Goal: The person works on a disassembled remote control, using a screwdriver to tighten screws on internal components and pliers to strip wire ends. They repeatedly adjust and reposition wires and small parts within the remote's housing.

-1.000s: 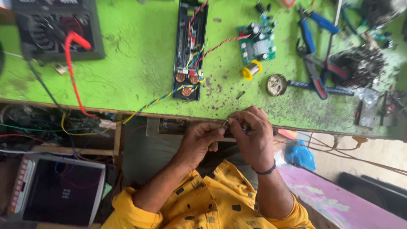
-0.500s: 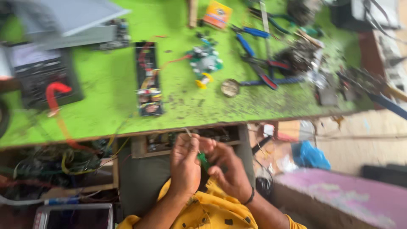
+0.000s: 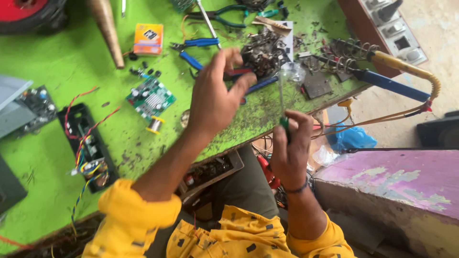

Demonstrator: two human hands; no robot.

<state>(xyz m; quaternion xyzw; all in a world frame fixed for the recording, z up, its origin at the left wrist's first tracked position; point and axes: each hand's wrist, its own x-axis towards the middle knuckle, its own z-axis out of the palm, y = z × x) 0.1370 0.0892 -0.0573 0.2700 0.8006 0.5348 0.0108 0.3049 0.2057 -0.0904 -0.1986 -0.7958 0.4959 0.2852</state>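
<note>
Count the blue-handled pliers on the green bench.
1, as far as shows: blue-handled pliers lie just beyond the left hand, which may hide others. A teal-handled pair lies farther back.

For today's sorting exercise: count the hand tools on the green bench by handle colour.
Blue-handled pliers: 1
Green-handled pliers: 1
Blue-handled soldering iron: 1
Yellow-handled soldering iron: 1
Total: 4

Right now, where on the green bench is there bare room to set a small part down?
Bare green table lies between the orange box, the wooden cone and the black wired board. The left hand reaches over the crowded far right: pliers, component pile, soldering iron. The right hand holds a green-handled tool.
</note>
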